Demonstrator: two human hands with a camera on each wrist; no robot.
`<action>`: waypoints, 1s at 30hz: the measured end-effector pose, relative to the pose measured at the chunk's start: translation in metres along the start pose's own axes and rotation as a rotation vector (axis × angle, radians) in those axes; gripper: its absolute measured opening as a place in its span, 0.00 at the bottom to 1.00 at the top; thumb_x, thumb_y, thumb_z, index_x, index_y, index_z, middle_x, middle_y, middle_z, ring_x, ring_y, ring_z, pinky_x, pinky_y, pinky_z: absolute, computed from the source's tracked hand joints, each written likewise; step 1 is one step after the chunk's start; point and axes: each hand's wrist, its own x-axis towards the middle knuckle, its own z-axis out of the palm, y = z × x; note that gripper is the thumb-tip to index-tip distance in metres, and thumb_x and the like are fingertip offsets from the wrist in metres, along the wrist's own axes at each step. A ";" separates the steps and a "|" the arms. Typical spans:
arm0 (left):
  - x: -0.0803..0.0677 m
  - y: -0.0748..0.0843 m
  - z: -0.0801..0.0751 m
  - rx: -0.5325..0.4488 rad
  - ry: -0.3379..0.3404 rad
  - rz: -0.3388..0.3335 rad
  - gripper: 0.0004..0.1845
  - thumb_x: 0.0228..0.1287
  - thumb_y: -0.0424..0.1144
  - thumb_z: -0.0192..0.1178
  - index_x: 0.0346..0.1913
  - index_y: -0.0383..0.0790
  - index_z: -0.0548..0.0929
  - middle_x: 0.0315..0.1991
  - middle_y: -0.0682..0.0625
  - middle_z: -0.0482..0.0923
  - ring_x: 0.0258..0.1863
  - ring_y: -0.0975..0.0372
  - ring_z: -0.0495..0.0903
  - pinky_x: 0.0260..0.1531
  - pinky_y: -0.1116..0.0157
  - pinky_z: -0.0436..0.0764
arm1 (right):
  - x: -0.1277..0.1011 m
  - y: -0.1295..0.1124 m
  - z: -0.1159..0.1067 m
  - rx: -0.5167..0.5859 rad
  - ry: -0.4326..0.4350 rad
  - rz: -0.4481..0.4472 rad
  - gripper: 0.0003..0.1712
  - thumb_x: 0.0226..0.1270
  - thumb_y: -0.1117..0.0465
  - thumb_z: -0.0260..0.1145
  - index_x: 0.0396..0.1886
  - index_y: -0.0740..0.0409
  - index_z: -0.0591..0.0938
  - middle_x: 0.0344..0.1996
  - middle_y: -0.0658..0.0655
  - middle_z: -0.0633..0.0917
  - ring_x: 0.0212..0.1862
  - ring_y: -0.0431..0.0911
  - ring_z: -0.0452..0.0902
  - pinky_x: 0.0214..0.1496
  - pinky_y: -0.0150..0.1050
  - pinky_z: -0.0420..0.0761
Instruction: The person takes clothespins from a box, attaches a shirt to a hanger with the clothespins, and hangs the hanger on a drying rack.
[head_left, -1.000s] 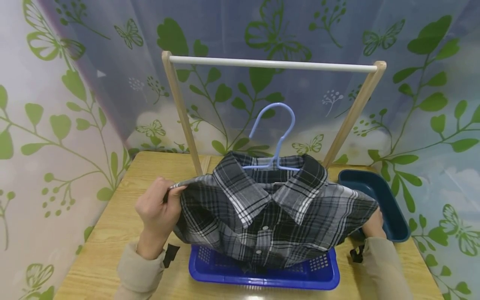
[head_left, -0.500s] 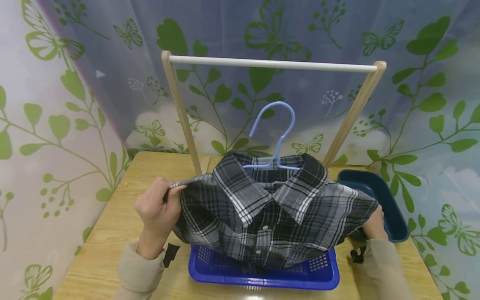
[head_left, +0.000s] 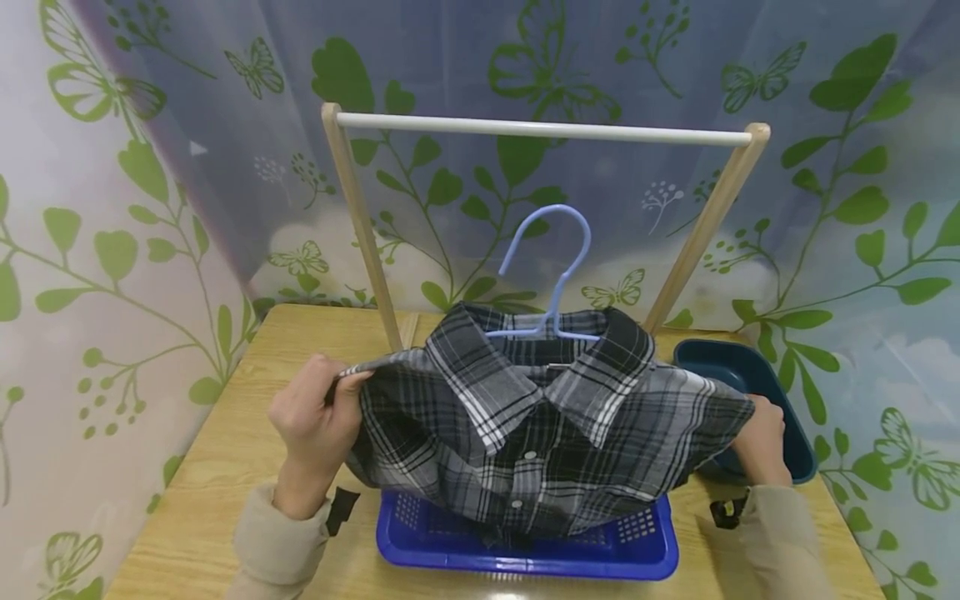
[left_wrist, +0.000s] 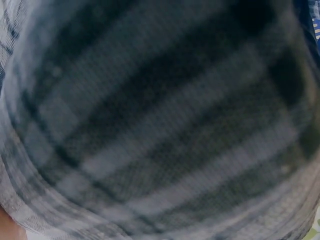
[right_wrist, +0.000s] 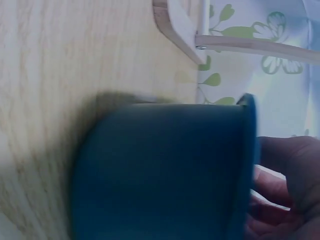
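Observation:
A black, grey and white plaid shirt [head_left: 600, 475] is spread above the blue basket [head_left: 517, 565], on a light-blue hanger whose hook [head_left: 586, 237] rises from the collar. In the head view my left hand [head_left: 318, 408] pinches the shirt's left shoulder edge between thumb and fingers. Plaid cloth [left_wrist: 160, 120] fills the left wrist view and hides that grip. My right hand [head_left: 761, 442] is at the other shoulder's tip, overlapping the dark teal bin [head_left: 797, 442]. In the right wrist view its loosely bent fingers [right_wrist: 272, 187] show no cloth, beyond the bin's rim.
Behind the shirt stands a rack with wooden posts [head_left: 697, 237] and a white crossbar [head_left: 540, 129], above the hanger's hook. The wooden table [head_left: 210, 467] meets a leaf-and-butterfly patterned curtain [head_left: 442, 50] at the back and sides.
My right hand has shifted outward to the right, away from the shirt's shoulder, and more of its fingers show. The left hand, shirt and hanger stay in place.

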 end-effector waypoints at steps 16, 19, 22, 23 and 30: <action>0.000 0.000 0.001 -0.001 -0.002 -0.002 0.29 0.72 0.50 0.58 0.16 0.34 0.72 0.13 0.47 0.64 0.10 0.62 0.57 0.11 0.66 0.57 | -0.016 -0.024 -0.035 0.105 -0.013 -0.048 0.20 0.71 0.65 0.56 0.58 0.73 0.76 0.49 0.76 0.79 0.54 0.70 0.69 0.54 0.63 0.69; 0.000 0.000 0.002 -0.002 0.000 -0.001 0.29 0.72 0.50 0.58 0.16 0.34 0.72 0.13 0.47 0.64 0.10 0.62 0.57 0.11 0.66 0.57 | -0.017 -0.030 -0.042 0.114 -0.010 -0.011 0.23 0.72 0.63 0.55 0.61 0.73 0.74 0.51 0.75 0.79 0.54 0.68 0.71 0.59 0.62 0.66; 0.000 0.000 0.002 0.001 0.002 -0.002 0.29 0.72 0.50 0.58 0.16 0.34 0.72 0.13 0.47 0.64 0.10 0.62 0.57 0.11 0.66 0.57 | -0.020 -0.037 -0.049 0.133 -0.027 0.030 0.25 0.73 0.61 0.56 0.64 0.73 0.72 0.54 0.75 0.78 0.56 0.67 0.71 0.60 0.62 0.67; 0.000 0.000 0.002 0.002 0.002 -0.002 0.29 0.72 0.50 0.58 0.16 0.34 0.72 0.13 0.47 0.64 0.10 0.62 0.57 0.11 0.66 0.56 | -0.022 -0.039 -0.051 0.143 -0.037 0.036 0.27 0.74 0.60 0.56 0.65 0.73 0.71 0.55 0.75 0.77 0.57 0.67 0.70 0.60 0.62 0.67; 0.000 -0.001 0.002 0.007 0.000 -0.002 0.29 0.72 0.50 0.58 0.16 0.34 0.72 0.13 0.47 0.64 0.10 0.62 0.57 0.11 0.66 0.56 | -0.037 -0.054 -0.067 0.163 -0.043 0.035 0.33 0.74 0.49 0.59 0.68 0.69 0.71 0.57 0.74 0.77 0.56 0.65 0.74 0.49 0.58 0.76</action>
